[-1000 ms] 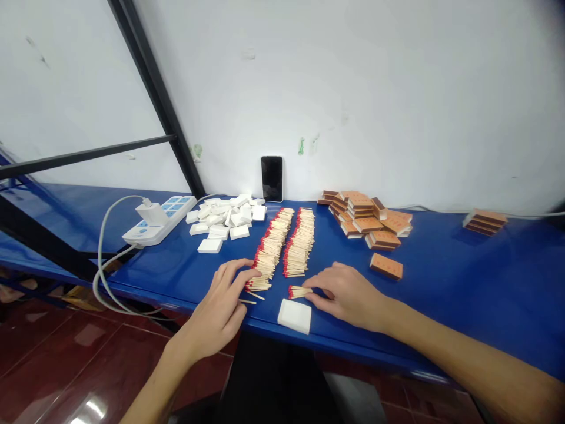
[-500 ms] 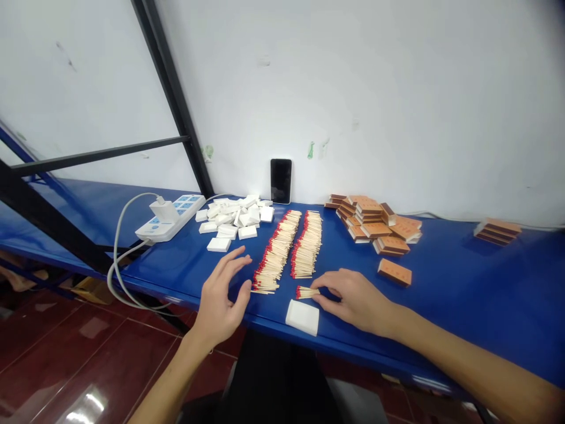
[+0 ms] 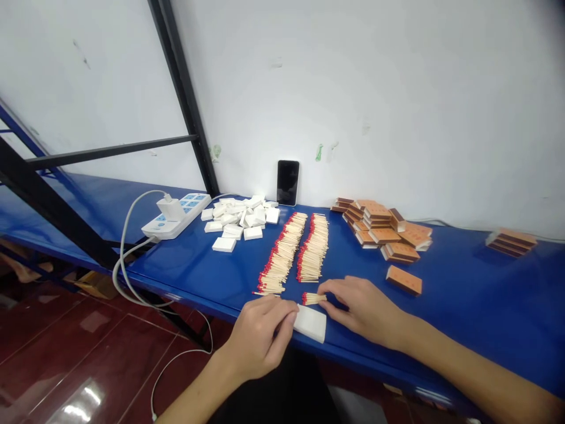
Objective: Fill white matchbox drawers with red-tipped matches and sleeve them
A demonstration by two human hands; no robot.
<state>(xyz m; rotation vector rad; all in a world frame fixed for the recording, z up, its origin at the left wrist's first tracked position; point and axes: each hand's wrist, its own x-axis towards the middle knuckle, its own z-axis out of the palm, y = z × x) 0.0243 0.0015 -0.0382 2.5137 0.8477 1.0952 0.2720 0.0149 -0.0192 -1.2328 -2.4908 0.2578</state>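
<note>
My left hand (image 3: 260,335) rests at the near edge of the blue table (image 3: 463,294), fingers curled against the left side of a white inner matchbox tray (image 3: 312,324). My right hand (image 3: 359,306) lies just right of it and pinches a small bundle of red-tipped matches (image 3: 312,298) by the wooden ends. Beyond the hands lie two long rows of matches (image 3: 300,250), heads to the left.
A heap of white trays (image 3: 241,218) sits at the back left beside a power strip (image 3: 174,215) with a trailing cable. A black phone (image 3: 288,182) leans on the wall. Orange matchbox sleeves (image 3: 384,227) are piled at the right, one lone sleeve (image 3: 404,280) nearer, a stack (image 3: 512,241) far right.
My left hand has left the end of the left match row and come right to the white tray. The right hand has stayed on the small bundle. The view has shifted left.
</note>
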